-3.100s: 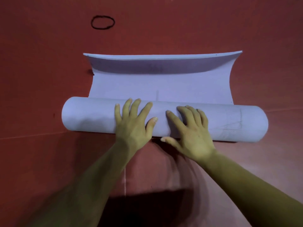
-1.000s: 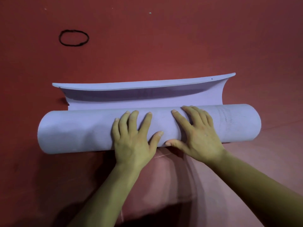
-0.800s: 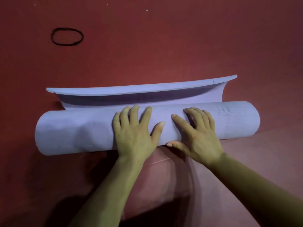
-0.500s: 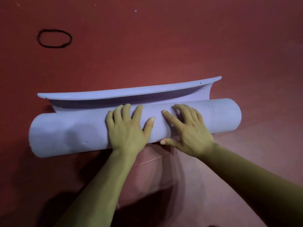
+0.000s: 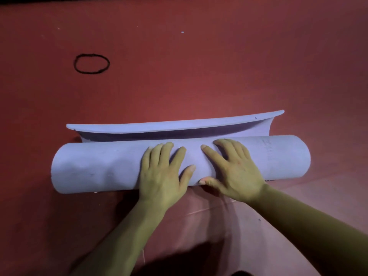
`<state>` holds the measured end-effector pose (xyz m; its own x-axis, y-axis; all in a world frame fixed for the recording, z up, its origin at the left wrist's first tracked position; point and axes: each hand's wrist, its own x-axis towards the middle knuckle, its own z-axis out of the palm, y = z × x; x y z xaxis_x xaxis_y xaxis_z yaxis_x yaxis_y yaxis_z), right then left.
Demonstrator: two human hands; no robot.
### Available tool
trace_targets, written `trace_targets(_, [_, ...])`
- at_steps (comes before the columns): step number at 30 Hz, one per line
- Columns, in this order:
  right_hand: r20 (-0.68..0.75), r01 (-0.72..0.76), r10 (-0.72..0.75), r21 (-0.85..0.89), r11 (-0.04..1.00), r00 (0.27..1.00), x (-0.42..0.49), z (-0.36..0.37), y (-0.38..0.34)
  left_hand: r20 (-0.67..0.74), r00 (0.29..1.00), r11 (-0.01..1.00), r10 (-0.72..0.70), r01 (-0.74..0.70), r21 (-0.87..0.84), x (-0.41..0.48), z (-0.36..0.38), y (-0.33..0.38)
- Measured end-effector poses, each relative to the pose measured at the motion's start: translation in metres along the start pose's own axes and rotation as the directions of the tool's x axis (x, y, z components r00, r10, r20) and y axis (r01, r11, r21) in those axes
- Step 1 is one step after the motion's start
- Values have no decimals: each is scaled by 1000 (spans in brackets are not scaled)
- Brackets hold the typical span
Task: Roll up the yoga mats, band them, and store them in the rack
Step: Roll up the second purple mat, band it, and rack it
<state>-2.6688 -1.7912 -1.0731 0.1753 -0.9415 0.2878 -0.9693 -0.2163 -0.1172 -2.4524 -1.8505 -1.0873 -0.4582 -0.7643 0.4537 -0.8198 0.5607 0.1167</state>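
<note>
A lavender yoga mat [image 5: 95, 168] lies across the red floor, almost wholly rolled into a thick tube. A short free end [image 5: 175, 124] curls up just behind the roll. My left hand [image 5: 163, 174] presses flat on the middle of the roll, fingers spread. My right hand [image 5: 233, 168] presses flat beside it, thumb down at the roll's near side. A black elastic band [image 5: 92, 63] lies as a loop on the floor, far left and well beyond the mat.
The red floor [image 5: 219, 66] stretches all around, with pale seam lines near my forearms. A few small white specks [image 5: 182, 32] lie far off. No rack is in view.
The roll has moved away from me and grown thicker, and the flat stretch of mat behind it has shrunk to a narrow curled strip. Both hands stayed on the roll.
</note>
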Motion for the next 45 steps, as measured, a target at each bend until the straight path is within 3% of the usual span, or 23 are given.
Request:
trace_targets(6, [16, -33, 33, -36, 999, 999, 5, 0, 2, -133, 990, 998, 52, -48, 33, 9, 14, -6])
trace_targets(11, [-24, -117, 115, -67, 991, 993, 15, 0, 0, -160, 985, 998, 59, -58, 9, 20, 18, -10])
trace_targets(25, [119, -175, 193, -146, 974, 974, 57, 3, 9, 17, 998, 998, -58, 58, -15, 55, 13, -13])
trace_targets(45, [117, -137, 141, -40, 990, 983, 63, -8, 16, -6, 999, 998, 32, -32, 46, 32, 10, -10])
